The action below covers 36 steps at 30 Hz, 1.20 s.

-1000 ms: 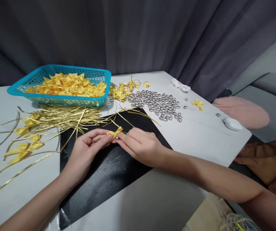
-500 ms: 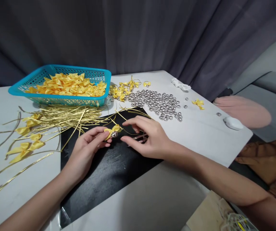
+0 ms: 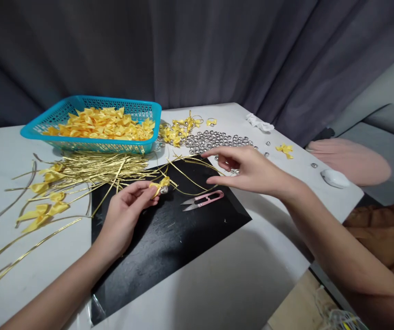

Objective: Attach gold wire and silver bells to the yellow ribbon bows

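Note:
My left hand [image 3: 130, 201] pinches a yellow ribbon bow [image 3: 154, 187] between thumb and fingers, over the black mat [image 3: 155, 238]. A shiny silver bead [image 3: 163, 189] sits against the bow, and a thin gold cord [image 3: 183, 193] curves from it towards my right thumb. Whether the cord touches that thumb I cannot tell. My right hand [image 3: 245, 169] hovers beyond the mat's right part, index finger and thumb spread apart, nothing visible between them. Below its fingertips, pink-handled thread snips [image 3: 205, 199] lie on the mat. Behind the hand, a pile of silver beads [image 3: 210, 140] is partly hidden.
A blue basket [image 3: 93, 145] of yellow ribbon bows stands at the back left. Gold cords [image 3: 114, 167] lie in front, with loose bows [image 3: 40, 215] further left. Finished-looking corded bows [image 3: 179, 130] sit beside the basket. Towards the right edge are white tissue [image 3: 259, 123] and a white mouse-like object [image 3: 335, 178].
My right hand has moved right and slightly up, away from the bow, uncovering the snips and covering part of the beads. The left hand keeps its hold; the view has shifted slightly.

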Tool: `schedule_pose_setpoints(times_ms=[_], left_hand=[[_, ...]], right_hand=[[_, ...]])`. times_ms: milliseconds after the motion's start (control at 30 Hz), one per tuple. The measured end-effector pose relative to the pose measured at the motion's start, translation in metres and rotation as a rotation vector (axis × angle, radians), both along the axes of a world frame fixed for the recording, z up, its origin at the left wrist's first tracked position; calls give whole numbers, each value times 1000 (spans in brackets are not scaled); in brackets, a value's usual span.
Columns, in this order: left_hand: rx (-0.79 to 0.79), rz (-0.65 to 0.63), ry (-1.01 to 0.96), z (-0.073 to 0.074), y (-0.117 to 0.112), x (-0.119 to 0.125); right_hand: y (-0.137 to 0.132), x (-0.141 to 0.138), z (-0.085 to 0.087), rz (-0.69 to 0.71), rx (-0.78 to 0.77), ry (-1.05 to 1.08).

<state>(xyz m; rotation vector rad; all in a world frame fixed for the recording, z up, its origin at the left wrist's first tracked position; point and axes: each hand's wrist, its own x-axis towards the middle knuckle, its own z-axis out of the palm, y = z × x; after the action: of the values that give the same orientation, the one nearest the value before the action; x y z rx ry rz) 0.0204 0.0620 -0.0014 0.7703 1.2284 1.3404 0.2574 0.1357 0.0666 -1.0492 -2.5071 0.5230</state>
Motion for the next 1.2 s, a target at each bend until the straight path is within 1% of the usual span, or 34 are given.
schedule_pose_setpoints(times_ms=[100, 200, 300, 400, 467, 567, 633, 700, 767, 833, 867, 900, 933, 967, 1000, 1033, 1100, 1200], left_hand=[[3, 1, 41, -1, 0, 0], [14, 27, 44, -1, 1, 1], [25, 34, 44, -1, 1, 2], [16, 9, 43, 0, 1, 2], [10, 1, 36, 0, 0, 2], [9, -38, 22, 0, -1, 1], [16, -92, 10, 0, -1, 0], [23, -139, -10, 0, -1, -1], [24, -163, -36, 0, -1, -1], [18, -175, -55, 0, -2, -2], [16, -176, -58, 0, -2, -2], [14, -176, -58, 0, -3, -2], [15, -174, -55, 0, -3, -2], [17, -171, -52, 0, -3, -2], [20, -169, -48, 0, -3, -2], [22, -170, -44, 0, -3, -2], [26, -179, -38, 0, -2, -2], [29, -186, -14, 0, -3, -1]], right_hand=[[4, 18, 17, 26, 164, -257], [3, 31, 26, 37, 267, -355], [3, 44, 33, 57, 342, -324], [3, 53, 39, 95, 379, -269], [6, 57, 40, 93, 401, -260], [16, 57, 38, 47, 400, -234], [26, 53, 32, -24, 364, -193], [39, 45, 24, -107, 304, -124], [49, 31, 13, -139, 215, -46], [53, 14, 2, -93, 103, 16], [52, 4, -4, -45, 81, 39], [48, -6, -8, -20, 91, 83], [42, -16, -13, -15, 94, 136], [34, -26, -17, -19, 65, 202], [24, -35, -20, -48, -6, 282], [14, -43, -23, -72, -136, 367], [-6, -55, -29, -50, -475, 444], [-25, -64, -37, -33, -785, 560]])
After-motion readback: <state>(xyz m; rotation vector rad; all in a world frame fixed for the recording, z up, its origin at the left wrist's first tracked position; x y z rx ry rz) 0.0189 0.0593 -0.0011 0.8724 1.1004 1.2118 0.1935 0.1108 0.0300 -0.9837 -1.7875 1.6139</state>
